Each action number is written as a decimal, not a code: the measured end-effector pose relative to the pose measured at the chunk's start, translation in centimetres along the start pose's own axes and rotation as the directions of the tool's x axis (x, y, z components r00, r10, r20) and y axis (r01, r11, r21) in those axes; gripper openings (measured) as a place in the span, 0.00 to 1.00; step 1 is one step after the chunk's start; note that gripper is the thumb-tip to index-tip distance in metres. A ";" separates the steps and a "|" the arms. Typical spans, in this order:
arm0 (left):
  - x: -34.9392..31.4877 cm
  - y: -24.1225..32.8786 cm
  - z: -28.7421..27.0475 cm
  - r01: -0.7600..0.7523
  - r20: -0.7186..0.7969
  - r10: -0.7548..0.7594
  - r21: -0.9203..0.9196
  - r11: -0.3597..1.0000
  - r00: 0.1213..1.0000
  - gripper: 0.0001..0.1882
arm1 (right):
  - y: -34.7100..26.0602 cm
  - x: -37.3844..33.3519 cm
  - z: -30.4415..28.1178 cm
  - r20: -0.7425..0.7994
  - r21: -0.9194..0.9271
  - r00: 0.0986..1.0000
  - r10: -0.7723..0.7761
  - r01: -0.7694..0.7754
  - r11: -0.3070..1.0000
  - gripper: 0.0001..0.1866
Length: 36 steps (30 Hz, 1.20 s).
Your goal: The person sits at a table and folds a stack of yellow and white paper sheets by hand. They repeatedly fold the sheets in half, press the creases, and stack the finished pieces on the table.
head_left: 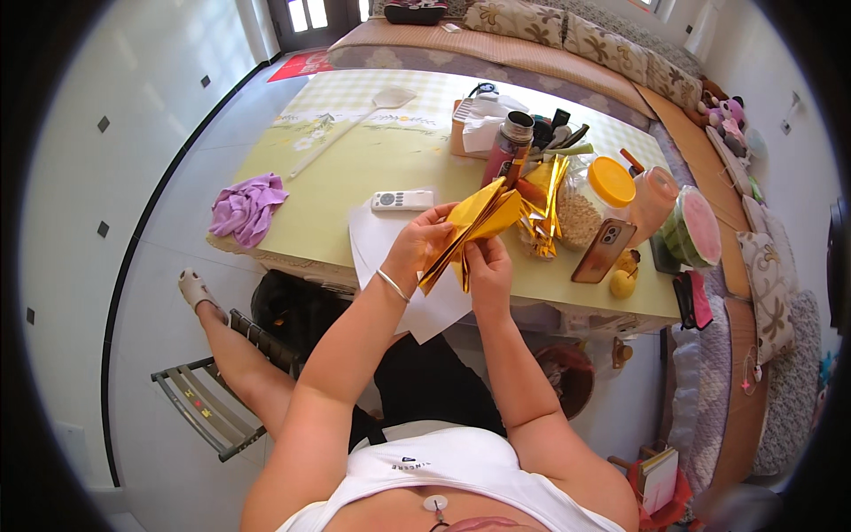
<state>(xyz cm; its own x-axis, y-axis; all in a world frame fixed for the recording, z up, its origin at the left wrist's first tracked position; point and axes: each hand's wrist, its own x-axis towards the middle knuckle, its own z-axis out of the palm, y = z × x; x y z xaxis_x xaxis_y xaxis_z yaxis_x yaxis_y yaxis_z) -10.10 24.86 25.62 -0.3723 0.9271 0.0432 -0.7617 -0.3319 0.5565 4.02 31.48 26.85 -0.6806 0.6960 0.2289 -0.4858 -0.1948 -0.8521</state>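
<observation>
Both my hands hold a folded piece of shiny gold paper [483, 217] above the table's near edge. My left hand [424, 244] grips its left side, fingers behind and thumb in front. On the lower right side, my right hand [487, 270] pinches the paper between thumb and fingers. Its layers fan apart a little at the bottom. Below my hands lie white paper sheets [381, 244], partly hanging over the edge. More crumpled gold paper [542, 208] stands just right of the piece I hold. A white remote control [402, 200] rests on the sheets to the left.
Behind the gold paper stand a flask [510, 146] and a tissue box [459, 133]. To the right are a yellow-lidded jar [612, 182], a phone [605, 251], a yellow fruit [623, 282] and a cut watermelon [696, 229]. Leftward lie a purple cloth [248, 209] and fly swatter [346, 129].
</observation>
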 end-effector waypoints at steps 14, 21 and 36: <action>-11.7 0.0 0.2 -0.198 -0.109 0.182 -0.151 0.969 0.977 0.19 | -3.9 -5.7 5.0 0.233 -0.498 0.972 -0.035 0.150 0.854 0.09; -14.7 0.8 0.9 -0.320 -0.018 0.327 -0.252 0.913 0.945 0.15 | -4.4 -7.3 5.8 0.348 -0.553 0.900 -0.263 0.424 0.718 0.15; -16.8 0.1 4.7 -0.255 0.064 0.291 -0.329 0.909 0.955 0.17 | -4.0 -8.2 7.4 0.407 -0.259 0.903 -0.136 0.257 0.931 0.13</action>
<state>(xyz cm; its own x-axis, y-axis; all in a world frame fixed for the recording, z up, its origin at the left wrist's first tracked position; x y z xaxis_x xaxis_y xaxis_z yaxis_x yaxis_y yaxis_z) -1.43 10.12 28.88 -0.5431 0.7996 0.2563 -0.7721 -0.5955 0.2216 7.50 21.44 31.84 -0.7723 0.3733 0.5141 -0.4850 0.1762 -0.8566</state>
